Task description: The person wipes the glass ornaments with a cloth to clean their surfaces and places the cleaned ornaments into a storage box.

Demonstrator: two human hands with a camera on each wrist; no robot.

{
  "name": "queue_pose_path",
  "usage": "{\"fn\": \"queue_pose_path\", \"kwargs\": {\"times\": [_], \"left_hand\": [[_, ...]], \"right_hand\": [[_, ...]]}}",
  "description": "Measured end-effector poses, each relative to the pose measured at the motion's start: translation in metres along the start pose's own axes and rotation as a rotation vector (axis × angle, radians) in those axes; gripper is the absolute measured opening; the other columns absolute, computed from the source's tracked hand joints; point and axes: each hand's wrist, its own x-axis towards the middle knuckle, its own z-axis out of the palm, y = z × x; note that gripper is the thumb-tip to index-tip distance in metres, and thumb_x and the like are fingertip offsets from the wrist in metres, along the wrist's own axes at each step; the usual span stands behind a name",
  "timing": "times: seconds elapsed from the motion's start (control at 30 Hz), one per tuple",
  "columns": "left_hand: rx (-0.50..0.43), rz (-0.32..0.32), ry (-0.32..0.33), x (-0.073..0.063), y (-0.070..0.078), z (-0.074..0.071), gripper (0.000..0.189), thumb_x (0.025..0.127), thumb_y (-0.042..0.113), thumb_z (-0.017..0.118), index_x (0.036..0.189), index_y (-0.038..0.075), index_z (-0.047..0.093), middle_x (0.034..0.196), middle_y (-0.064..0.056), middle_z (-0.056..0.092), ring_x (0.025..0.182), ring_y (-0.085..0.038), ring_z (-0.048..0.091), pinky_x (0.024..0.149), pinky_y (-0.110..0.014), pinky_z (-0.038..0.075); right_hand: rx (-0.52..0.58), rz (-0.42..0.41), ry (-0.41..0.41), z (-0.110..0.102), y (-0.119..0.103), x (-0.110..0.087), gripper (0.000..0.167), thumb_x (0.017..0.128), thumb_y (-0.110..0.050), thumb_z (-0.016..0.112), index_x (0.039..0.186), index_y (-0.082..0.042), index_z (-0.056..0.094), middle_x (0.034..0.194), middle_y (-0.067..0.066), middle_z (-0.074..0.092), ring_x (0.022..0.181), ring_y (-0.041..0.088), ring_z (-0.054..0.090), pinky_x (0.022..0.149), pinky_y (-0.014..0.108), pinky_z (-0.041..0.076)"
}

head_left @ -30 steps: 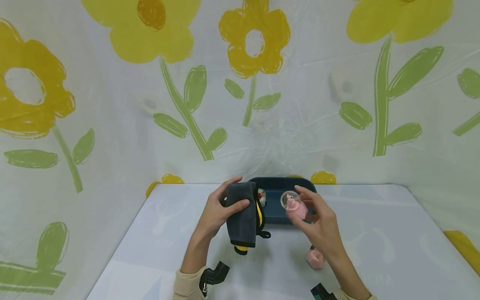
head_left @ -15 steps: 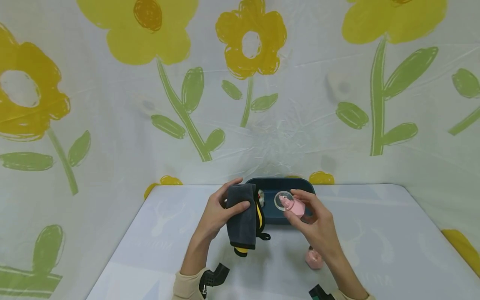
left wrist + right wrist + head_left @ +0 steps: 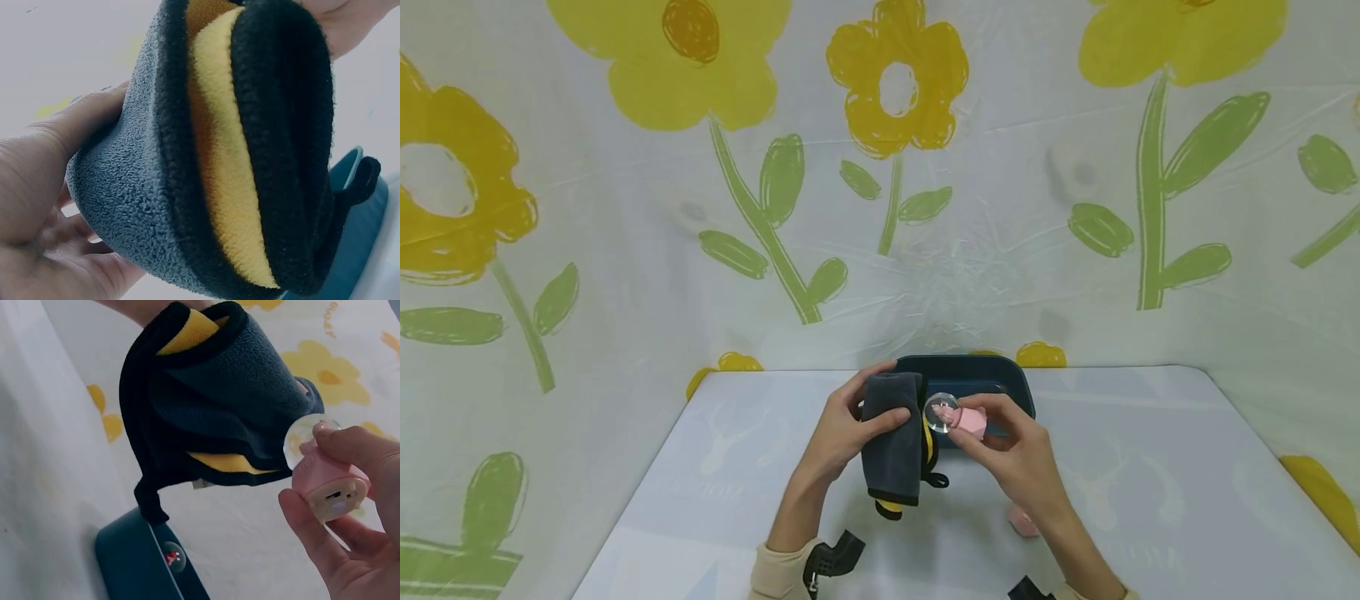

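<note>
My left hand (image 3: 841,433) grips a folded cloth (image 3: 891,437), grey outside with yellow inside, black edging and a hanging loop. In the left wrist view the thumb lies along one side of the cloth (image 3: 140,200). My right hand (image 3: 1021,446) pinches a small snow globe (image 3: 972,422) by its pink base, the clear ball pointing left. The right wrist view shows the underside of the snow globe (image 3: 328,494), with a small switch and a hole. There the ball overlaps the cloth's edge; whether they touch I cannot tell.
A dark blue tray (image 3: 1028,392) stands behind the hands at the table's far edge. Inside it lies another clear globe (image 3: 174,557) with something red. A pink faceted object (image 3: 1022,521) sits on the table below my right wrist, partly hidden. A flower-print curtain (image 3: 1000,250) hangs behind.
My right hand has brought the snow globe leftward to the cloth, tilting its ball further left. My left hand and the cloth have shifted slightly to the right.
</note>
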Motion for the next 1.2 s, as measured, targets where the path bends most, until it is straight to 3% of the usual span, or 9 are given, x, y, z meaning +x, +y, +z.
{"fn": "queue_pose_path", "kwargs": {"times": [0.3,0.53,0.9,1.07,1.2], "left_hand": [[0.002,0.008,-0.035,-0.0007,0.0005,0.0065,0.059,0.085,0.026,0.077,0.137,0.037,0.052,0.121,-0.010,0.062,0.097,-0.025,0.065,0.078,-0.038,0.058],[0.008,0.009,-0.065,0.0005,-0.0002,0.0102,0.059,0.085,0.029,0.077,0.137,0.037,0.052,0.120,-0.008,0.063,0.098,-0.024,0.064,0.079,-0.038,0.057],[0.001,0.012,-0.074,-0.0001,0.0012,0.0096,0.057,0.084,0.029,0.077,0.136,0.033,0.054,0.118,-0.011,0.063,0.097,-0.024,0.065,0.079,-0.038,0.057],[0.002,0.019,-0.071,-0.0011,0.0017,0.0093,0.056,0.084,0.030,0.078,0.135,0.033,0.055,0.117,-0.010,0.063,0.096,-0.024,0.064,0.079,-0.038,0.057],[-0.012,0.024,-0.079,-0.0016,0.0030,0.0088,0.056,0.084,0.030,0.077,0.135,0.033,0.055,0.118,-0.011,0.063,0.096,-0.024,0.065,0.079,-0.039,0.057]], "right_hand": [[0.023,0.025,-0.064,0.0047,0.0008,-0.0013,0.039,0.082,-0.019,0.080,0.118,-0.021,0.065,0.116,0.000,0.067,0.099,0.009,0.068,0.076,0.023,0.058],[0.009,-0.040,-0.112,0.0041,-0.0003,-0.0010,0.040,0.083,-0.017,0.079,0.121,-0.019,0.065,0.118,0.001,0.065,0.103,0.009,0.065,0.077,0.026,0.059],[-0.041,-0.082,-0.117,0.0070,0.0000,-0.0024,0.040,0.084,-0.017,0.078,0.122,-0.020,0.067,0.122,-0.001,0.061,0.111,0.009,0.058,0.079,0.032,0.059],[-0.041,-0.091,-0.112,0.0077,0.0006,-0.0025,0.045,0.083,-0.019,0.078,0.125,-0.020,0.064,0.123,-0.003,0.062,0.112,0.007,0.059,0.082,0.028,0.058],[-0.068,-0.164,-0.094,0.0074,-0.0003,-0.0032,0.051,0.079,-0.013,0.081,0.127,-0.016,0.062,0.124,0.001,0.063,0.112,0.006,0.060,0.082,0.025,0.058]]}}
